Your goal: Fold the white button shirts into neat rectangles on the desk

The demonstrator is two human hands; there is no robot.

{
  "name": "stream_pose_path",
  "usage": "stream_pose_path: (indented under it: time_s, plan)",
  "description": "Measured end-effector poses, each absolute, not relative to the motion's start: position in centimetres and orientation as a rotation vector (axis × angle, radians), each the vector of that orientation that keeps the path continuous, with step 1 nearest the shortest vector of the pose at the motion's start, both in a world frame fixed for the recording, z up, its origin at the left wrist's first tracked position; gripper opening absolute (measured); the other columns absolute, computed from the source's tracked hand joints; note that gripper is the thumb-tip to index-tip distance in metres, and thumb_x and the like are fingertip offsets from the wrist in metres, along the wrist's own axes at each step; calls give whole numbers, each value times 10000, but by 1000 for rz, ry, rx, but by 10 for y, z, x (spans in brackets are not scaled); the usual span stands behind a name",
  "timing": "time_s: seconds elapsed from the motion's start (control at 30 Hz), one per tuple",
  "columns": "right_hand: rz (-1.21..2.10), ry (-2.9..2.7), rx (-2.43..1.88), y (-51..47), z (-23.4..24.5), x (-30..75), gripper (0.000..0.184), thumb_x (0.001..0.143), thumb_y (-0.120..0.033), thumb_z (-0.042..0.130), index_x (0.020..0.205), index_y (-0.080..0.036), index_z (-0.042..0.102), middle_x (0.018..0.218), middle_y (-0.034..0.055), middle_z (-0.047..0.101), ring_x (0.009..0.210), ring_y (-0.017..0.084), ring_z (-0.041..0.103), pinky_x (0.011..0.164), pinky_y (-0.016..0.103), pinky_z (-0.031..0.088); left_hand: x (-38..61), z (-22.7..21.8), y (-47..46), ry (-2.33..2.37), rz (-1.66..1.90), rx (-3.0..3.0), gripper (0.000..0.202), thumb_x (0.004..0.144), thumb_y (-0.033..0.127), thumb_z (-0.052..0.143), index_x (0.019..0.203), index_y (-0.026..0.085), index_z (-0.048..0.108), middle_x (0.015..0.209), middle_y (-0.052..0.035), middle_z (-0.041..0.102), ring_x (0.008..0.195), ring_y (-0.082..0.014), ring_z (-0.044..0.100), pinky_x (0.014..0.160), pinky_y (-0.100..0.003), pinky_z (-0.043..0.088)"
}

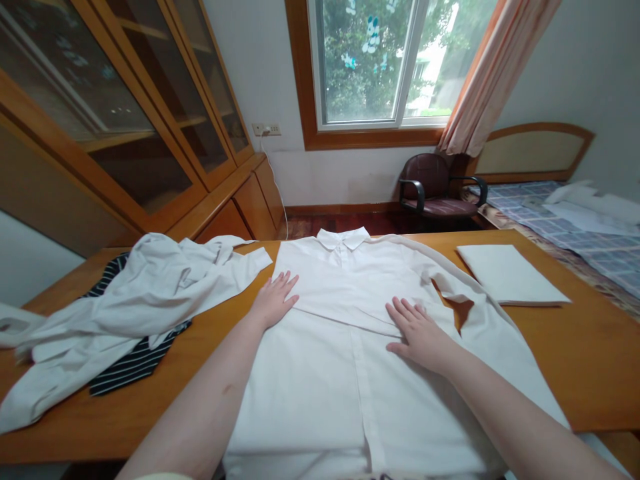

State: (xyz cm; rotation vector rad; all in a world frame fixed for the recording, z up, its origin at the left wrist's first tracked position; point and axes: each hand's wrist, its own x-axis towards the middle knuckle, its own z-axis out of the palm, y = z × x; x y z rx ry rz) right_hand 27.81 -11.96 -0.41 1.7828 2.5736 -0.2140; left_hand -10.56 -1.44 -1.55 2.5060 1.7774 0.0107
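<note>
A white shirt (320, 373) lies spread front side up on the wooden table, its collar (343, 239) at the far edge. One sleeve (345, 320) is folded across the chest; the other sleeve (505, 333) stretches out to the right, with a gap of bare wood beside it. My left hand (274, 299) rests flat on the shirt's left edge, near the folded sleeve's shoulder end, fingers spread. My right hand (417, 333) lies flat on the right part of the chest, by the end of the folded sleeve, fingers apart. Neither hand grips anything.
To the left, a crumpled white garment (165, 287) lies over a black striped cloth (140, 363). A folded white cloth (510, 273) sits on the table (595, 360) at right. Beyond stand a glass-doored cabinet (150, 133), a chair (433, 183) and a bed (575, 220).
</note>
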Motion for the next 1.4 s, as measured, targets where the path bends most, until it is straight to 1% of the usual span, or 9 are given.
stream_pose_path:
  time_s: [0.17, 0.27, 0.4, 0.67, 0.77, 0.87, 0.93, 1.07, 1.4]
  plan:
    - [48, 2551, 2009, -144, 0, 290, 492, 818, -265, 466, 1293, -136, 492, 1396, 132, 451, 1212, 284, 466, 1019, 427, 345, -105, -14, -15, 1779, 18, 2505, 583, 913, 483, 307, 1449, 255, 279, 1530, -53, 202, 1413, -200, 144, 1132, -428, 131]
    - [68, 2504, 2086, -153, 1, 292, 378, 766, -127, 438, 1110, -174, 587, 1188, 111, 609, 1025, 256, 570, 889, 383, 427, -105, -13, -15, 1782, 18, 2493, 581, 911, 477, 318, 1447, 254, 285, 1529, -52, 205, 1413, -199, 144, 1133, -424, 127]
    - [69, 2527, 2085, -158, 9, 292, 226, 814, -137, 409, 869, -196, 620, 902, 89, 664, 871, 240, 587, 791, 356, 440, -104, -12, -16, 1779, 32, 2479, 578, 908, 474, 332, 1441, 251, 300, 1526, -56, 215, 1410, -202, 154, 1132, -424, 131]
    - [-107, 2514, 2039, -164, 29, 284, 237, 847, -200, 395, 746, -217, 608, 784, 69, 653, 779, 218, 595, 694, 327, 430, -105, -14, -15, 1776, 50, 2506, 582, 909, 480, 334, 1439, 244, 307, 1521, -64, 233, 1407, -210, 170, 1130, -431, 144]
    - [-230, 2431, 2092, -165, 38, 281, 285, 877, -348, 406, 718, -222, 606, 774, 73, 652, 763, 225, 604, 656, 325, 437, -105, -14, -15, 1776, 53, 2503, 577, 906, 478, 343, 1435, 247, 317, 1519, -60, 236, 1405, -211, 176, 1131, -428, 146]
    - [-302, 2425, 2127, -159, 44, 278, 385, 902, -477, 362, 811, -225, 637, 871, 83, 672, 785, 224, 623, 683, 334, 464, -104, -13, -15, 1779, 49, 2498, 572, 906, 475, 343, 1433, 255, 320, 1518, -54, 239, 1405, -209, 177, 1131, -428, 150]
    - [-265, 2523, 2066, -149, 41, 276, 406, 911, -487, 350, 991, -218, 645, 1096, 105, 649, 969, 242, 613, 832, 365, 461, -104, -12, -15, 1781, 44, 2496, 570, 906, 474, 341, 1432, 256, 322, 1517, -54, 243, 1405, -207, 174, 1131, -424, 148]
    - [-164, 2607, 1896, -130, 18, 270, 620, 883, -553, 388, 1374, -177, 426, 1477, 141, 324, 1347, 299, 308, 1074, 468, 268, -106, -13, -14, 1774, 42, 2503, 574, 909, 478, 326, 1435, 248, 316, 1520, -58, 234, 1409, -202, 162, 1131, -423, 146]
    - [-174, 2434, 1978, -137, -14, 294, 674, 886, -620, 293, 1456, -261, 275, 1523, 111, 206, 1397, 301, 150, 1086, 549, 189, -106, -13, -16, 1762, 48, 2486, 573, 909, 478, 336, 1436, 254, 311, 1524, -52, 224, 1409, -202, 157, 1135, -424, 127]
